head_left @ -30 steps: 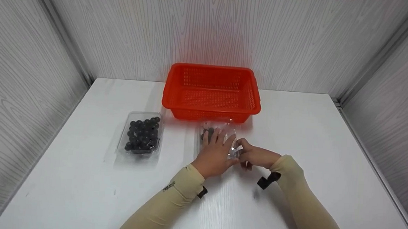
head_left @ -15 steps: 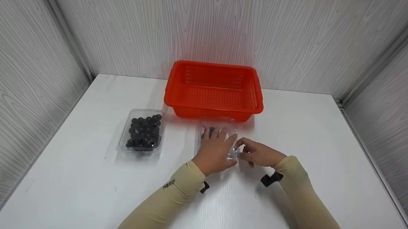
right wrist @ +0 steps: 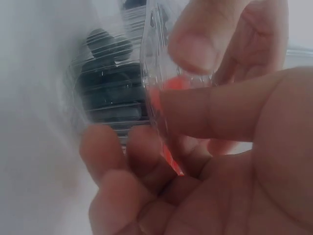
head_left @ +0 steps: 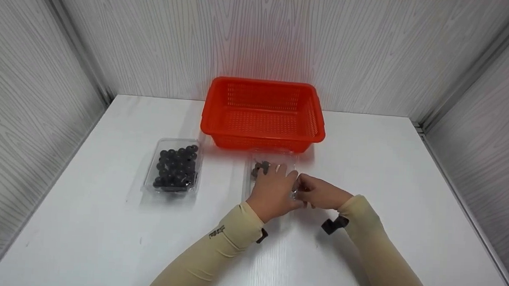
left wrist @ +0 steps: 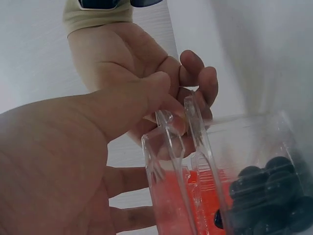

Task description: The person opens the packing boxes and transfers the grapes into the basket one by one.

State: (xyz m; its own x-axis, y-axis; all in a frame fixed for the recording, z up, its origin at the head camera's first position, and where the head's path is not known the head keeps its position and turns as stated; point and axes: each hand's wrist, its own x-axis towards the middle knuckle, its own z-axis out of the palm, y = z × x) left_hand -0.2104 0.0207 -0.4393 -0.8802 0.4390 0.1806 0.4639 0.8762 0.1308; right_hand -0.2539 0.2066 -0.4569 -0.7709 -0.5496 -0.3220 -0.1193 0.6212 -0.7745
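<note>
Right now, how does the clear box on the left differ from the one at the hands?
The left box lies free of both hands, while the handled box has the left hand over it and the right hand gripping its edge. In the head view, the left box shows many dark round pieces; the left hand hides much of the handled box. Both are clear and hold dark round pieces.
</note>
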